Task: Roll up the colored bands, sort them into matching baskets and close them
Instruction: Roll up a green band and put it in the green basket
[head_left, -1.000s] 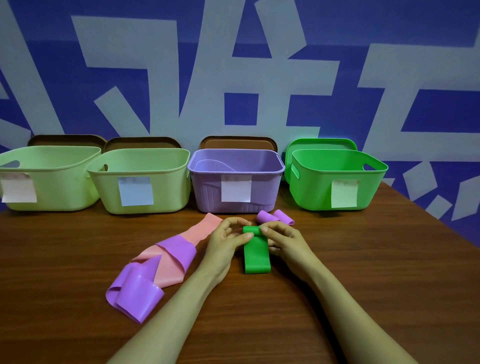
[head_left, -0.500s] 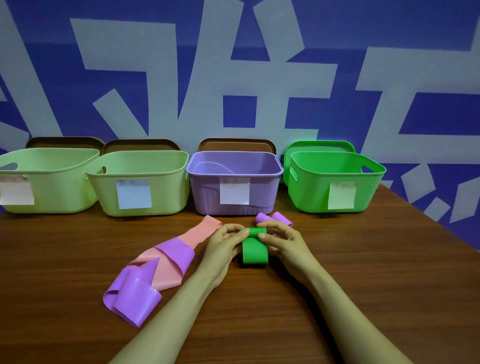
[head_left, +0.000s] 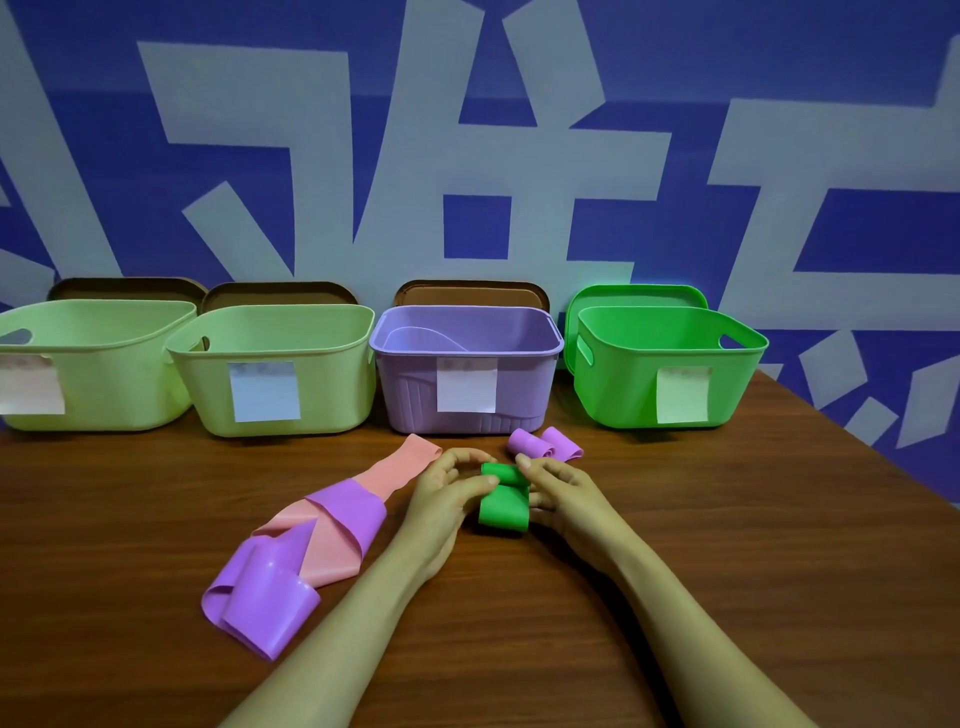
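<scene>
The green band (head_left: 503, 506) lies on the desk (head_left: 727, 545) near its middle, its far end rolled into a small coil and its near end flat on the wood. The left hand (head_left: 447, 493) pinches the coil's left end between thumb and fingertips; the right hand (head_left: 558, 486) pinches its right end the same way. Just beyond the right hand sits a loosely curled purple band (head_left: 543, 444). Left of the left hand, a pink band (head_left: 400, 465) and a larger purple band (head_left: 265, 592) lie tangled together, stretching toward the desk's near left. Along the far edge stand four open baskets: two pale green (head_left: 93, 364) (head_left: 275, 369), one purple (head_left: 467, 369), one bright green (head_left: 670, 364), each labelled, with lids (head_left: 470, 293) propped behind them.
</scene>
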